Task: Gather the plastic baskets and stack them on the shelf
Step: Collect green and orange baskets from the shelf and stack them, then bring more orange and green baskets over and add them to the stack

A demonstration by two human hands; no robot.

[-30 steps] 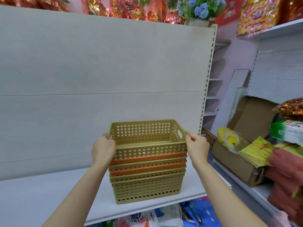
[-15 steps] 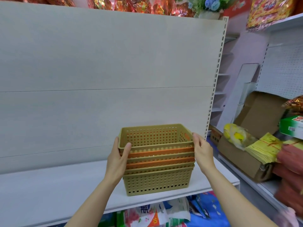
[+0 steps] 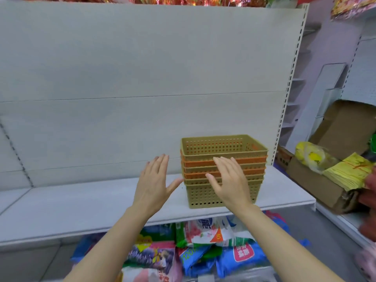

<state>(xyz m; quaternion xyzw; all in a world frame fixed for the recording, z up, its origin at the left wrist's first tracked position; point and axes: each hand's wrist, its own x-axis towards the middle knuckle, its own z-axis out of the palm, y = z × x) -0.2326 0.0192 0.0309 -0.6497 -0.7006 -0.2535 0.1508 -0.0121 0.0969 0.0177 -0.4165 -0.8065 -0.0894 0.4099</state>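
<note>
We saw the stack of plastic baskets [image 3: 223, 171], olive ones alternating with orange, standing upright on the white shelf [image 3: 101, 202] near its right end, against the back panel. Our left hand [image 3: 154, 186] was spread flat with fingers apart, just left of the stack and holding nothing. Our right hand [image 3: 230, 182] was likewise splayed and empty, in front of the stack's near side

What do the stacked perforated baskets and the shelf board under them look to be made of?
Stacked olive-green and orange perforated baskets: apparently moulded plastic, matt, judging by the even hole grid, thin walls and rolled rims. White shelf board: probably painted sheet metal, smooth and slightly glossy, with a thin folded front edge; the coating hides what is beneath.
</note>
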